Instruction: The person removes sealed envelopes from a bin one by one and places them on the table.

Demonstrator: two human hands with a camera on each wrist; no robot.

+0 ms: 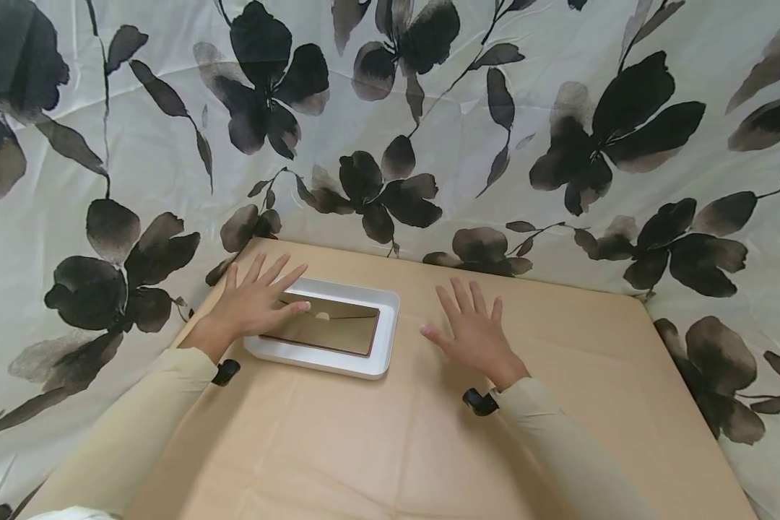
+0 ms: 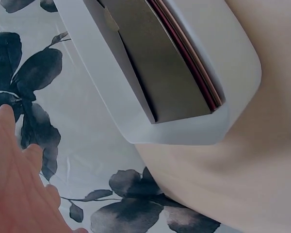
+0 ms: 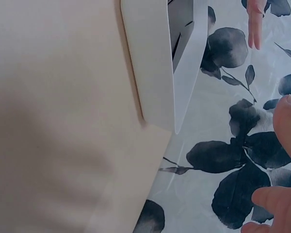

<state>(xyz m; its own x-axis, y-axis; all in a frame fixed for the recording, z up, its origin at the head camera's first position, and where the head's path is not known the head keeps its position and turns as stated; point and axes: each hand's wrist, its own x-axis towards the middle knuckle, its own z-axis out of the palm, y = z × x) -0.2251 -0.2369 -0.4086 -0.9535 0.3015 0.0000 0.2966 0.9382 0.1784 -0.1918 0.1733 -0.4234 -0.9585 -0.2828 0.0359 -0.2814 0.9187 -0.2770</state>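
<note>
I see white tray (image 1: 385, 339) holding brown envelopes (image 1: 328, 328), no readable writing. Left hand (image 1: 256, 303) flat, fingers straight, on tray's left edge. Right hand (image 1: 474, 334) spread flat, right of tray.

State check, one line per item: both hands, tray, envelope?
left hand: fingers straight, spread, fingertips resting on the envelope
right hand: flat on the table, fingers spread, holding nothing
white tray: upright on the table
envelope: flat in the tray, flap closed
</note>
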